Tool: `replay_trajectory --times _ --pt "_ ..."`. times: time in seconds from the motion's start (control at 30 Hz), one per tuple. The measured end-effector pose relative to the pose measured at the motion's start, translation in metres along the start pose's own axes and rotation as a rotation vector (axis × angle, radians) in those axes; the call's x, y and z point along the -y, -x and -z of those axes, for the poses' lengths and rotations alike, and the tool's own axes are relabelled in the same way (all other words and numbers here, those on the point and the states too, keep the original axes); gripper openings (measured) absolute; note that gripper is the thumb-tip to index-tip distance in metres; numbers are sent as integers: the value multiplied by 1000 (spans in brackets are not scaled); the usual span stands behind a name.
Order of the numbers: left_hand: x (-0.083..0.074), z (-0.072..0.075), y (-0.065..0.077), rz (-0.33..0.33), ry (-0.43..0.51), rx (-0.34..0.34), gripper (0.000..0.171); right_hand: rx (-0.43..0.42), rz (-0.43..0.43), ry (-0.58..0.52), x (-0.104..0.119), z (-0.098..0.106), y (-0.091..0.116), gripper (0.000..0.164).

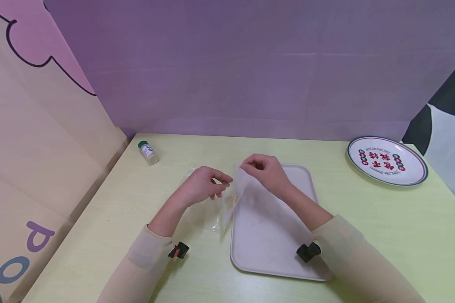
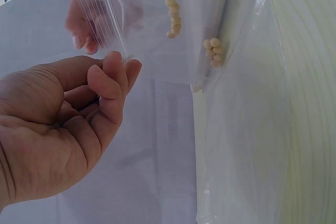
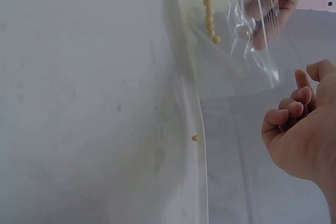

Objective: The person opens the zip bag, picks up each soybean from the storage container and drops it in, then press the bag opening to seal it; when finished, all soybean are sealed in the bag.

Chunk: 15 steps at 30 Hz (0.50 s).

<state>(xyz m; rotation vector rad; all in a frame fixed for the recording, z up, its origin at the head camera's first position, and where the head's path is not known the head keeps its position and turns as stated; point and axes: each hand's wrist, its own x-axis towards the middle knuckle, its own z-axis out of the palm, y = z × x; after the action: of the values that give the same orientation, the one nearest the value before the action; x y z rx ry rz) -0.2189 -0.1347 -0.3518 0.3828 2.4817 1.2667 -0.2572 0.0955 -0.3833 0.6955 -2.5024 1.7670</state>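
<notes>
A clear zip-lock bag [image 1: 233,193] hangs tilted between my two hands, with round yellow beans [image 2: 174,17] lined up inside it. Beside its zip strip, the fingertips of my left hand [image 1: 208,183] pinch the plastic edge. My right hand [image 1: 265,170] is at the bag's top corner, thumb and forefinger drawn together there in the head view. Further beans [image 2: 213,52] cluster near the lower fold in the left wrist view. One single bean [image 3: 195,138] shows apart from the others, near the pale edge in the right wrist view.
Beneath my right forearm lies a pale tray [image 1: 273,235]. More clear plastic [image 2: 247,129] spreads on the table left of it. A green-capped bottle [image 1: 148,153] lies at the back left, and an oval plate [image 1: 386,172] with red lettering sits at the back right.
</notes>
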Motion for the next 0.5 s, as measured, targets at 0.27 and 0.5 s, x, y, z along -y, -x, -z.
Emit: replay_trajectory --times 0.27,0.5 --pt "0 0 0 -4 -5 -8 25 -16 -66 33 -15 8 -12 23" --pt "0 -1 0 -11 4 -5 25 -12 -131 82 -35 9 -23 25"
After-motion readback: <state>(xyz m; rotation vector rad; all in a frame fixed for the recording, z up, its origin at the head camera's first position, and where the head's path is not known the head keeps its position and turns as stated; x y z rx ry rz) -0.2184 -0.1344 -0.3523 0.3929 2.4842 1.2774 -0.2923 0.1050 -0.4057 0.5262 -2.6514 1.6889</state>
